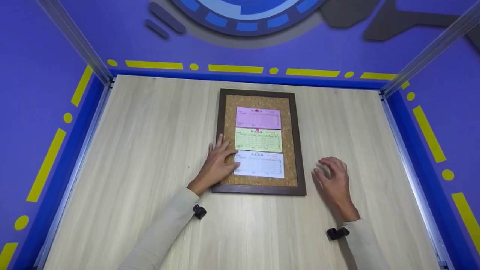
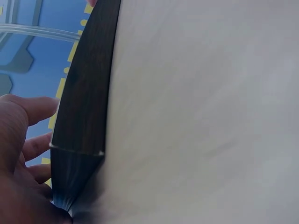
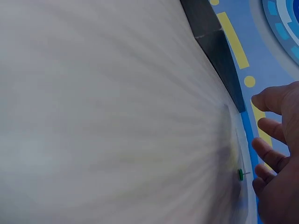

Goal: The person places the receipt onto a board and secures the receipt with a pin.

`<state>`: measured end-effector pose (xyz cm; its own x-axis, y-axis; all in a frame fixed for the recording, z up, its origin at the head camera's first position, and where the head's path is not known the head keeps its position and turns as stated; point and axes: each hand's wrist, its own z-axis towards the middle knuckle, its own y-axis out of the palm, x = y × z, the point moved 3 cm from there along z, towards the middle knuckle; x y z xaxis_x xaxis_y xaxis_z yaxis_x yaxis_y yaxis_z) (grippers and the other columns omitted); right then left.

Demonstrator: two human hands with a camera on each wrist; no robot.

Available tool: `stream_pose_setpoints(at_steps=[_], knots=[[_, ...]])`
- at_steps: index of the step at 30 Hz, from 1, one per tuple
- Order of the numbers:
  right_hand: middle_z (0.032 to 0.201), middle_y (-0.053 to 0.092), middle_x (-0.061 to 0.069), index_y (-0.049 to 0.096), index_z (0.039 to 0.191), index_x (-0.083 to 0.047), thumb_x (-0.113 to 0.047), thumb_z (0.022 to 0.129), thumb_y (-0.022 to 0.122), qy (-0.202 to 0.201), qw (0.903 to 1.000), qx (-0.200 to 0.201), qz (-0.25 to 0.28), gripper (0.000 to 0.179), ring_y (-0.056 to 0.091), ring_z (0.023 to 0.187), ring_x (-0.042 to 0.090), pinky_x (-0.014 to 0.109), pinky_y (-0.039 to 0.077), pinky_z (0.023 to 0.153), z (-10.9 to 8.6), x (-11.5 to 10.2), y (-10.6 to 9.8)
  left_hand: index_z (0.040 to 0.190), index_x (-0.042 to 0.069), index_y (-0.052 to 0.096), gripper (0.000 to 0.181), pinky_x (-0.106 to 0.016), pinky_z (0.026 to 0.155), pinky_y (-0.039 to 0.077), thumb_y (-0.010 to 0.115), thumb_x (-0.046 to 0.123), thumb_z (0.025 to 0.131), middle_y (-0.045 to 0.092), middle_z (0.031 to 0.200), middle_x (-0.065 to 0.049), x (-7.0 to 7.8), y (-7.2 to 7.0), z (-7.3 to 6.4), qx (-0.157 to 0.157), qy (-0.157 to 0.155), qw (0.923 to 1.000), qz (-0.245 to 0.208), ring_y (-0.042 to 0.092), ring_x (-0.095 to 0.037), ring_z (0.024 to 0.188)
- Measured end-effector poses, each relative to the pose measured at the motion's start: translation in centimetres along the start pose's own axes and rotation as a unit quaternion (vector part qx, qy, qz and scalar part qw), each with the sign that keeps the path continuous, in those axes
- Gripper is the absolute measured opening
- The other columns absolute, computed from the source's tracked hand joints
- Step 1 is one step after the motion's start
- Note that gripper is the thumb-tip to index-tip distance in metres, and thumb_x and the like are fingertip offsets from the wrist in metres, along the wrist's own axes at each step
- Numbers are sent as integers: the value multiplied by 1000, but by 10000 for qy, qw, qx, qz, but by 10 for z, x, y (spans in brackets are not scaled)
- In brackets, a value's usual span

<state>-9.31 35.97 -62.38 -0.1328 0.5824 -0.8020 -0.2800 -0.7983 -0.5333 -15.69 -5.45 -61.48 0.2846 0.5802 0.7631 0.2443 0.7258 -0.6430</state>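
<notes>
A corkboard (image 1: 290, 146) in a dark brown frame lies on the table. Three printed paper slips run down it: a pink slip (image 1: 258, 120), a light green slip (image 1: 258, 142) and a white slip (image 1: 259, 167) lowest. Red pushpins show at the tops of the pink and green slips. My left hand (image 1: 217, 163) rests over the frame's left side with fingers spread, thumb and index fingertip at the white slip's left edge. Right of the board, my right hand (image 1: 335, 182) hovers with loosely bent fingers and nothing between them. Under it, a green pushpin (image 3: 241, 174) lies on the table.
The pale wood-grain table (image 1: 157, 123) extends around the board. Blue walls (image 1: 210, 48) with yellow dashes enclose it at the back and both sides, with metal posts (image 1: 80, 41) at the rear corners.
</notes>
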Motion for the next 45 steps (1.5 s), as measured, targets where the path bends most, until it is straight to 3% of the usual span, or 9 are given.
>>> stream_pose_setpoints(at_steps=[10,21,30,45], knots=[[135,65,24,75,123,7,6,90,86,28,9996,-276,-105,35,46,137,37,21,29,112,-3,9,-7,142,7,72,53,-71,131,-1,85,29,96,32,178,-19,-6,3,-2,-128,175,9996,184,1,-42,170],[144,60,20,75,129,3,1,92,86,326,9981,-476,-192,39,42,146,34,13,25,116,-8,17,-12,148,10,68,60,-68,133,2,87,31,96,28,180,-19,-10,3,-6,-225,329,9988,271,-2,-40,170],[142,61,20,75,128,3,3,89,88,-252,9965,-548,-579,41,44,144,36,15,24,119,-10,21,-13,151,10,65,61,-67,133,2,85,32,97,26,180,-20,-12,5,-9,-216,439,9982,336,-3,-39,170],[139,65,23,79,118,1,12,84,88,-751,9946,-564,-437,37,46,140,36,12,26,117,-18,29,-26,150,10,65,61,-59,136,2,84,32,97,28,179,-18,-14,8,-12,3,515,9979,382,2,-39,171]])
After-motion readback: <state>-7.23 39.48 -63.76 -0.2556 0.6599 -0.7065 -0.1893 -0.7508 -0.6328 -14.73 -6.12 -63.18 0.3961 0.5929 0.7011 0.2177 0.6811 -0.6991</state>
